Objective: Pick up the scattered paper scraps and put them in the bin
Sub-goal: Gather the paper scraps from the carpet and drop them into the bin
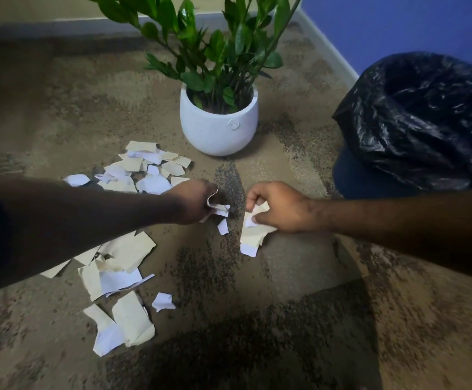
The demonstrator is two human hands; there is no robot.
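Note:
Torn cream and white paper scraps lie on the speckled carpet in a far cluster [147, 171] and a near cluster [119, 280]. My left hand [194, 201] grips a few small white scraps [222, 209] just above the floor; one small white scrap [223, 227] lies right below it. My right hand [279, 206] pinches a bunch of cream and white scraps [253, 237] that hangs down to the carpet. The bin [420, 119], lined with a black plastic bag, stands at the right, beyond my right arm.
A white pot [219, 128] with a leafy green plant stands behind the hands, between the far scraps and the bin. A white skirting board [324, 43] runs along the blue wall at the back right. A small white scrap [163, 302] lies alone near the front cluster.

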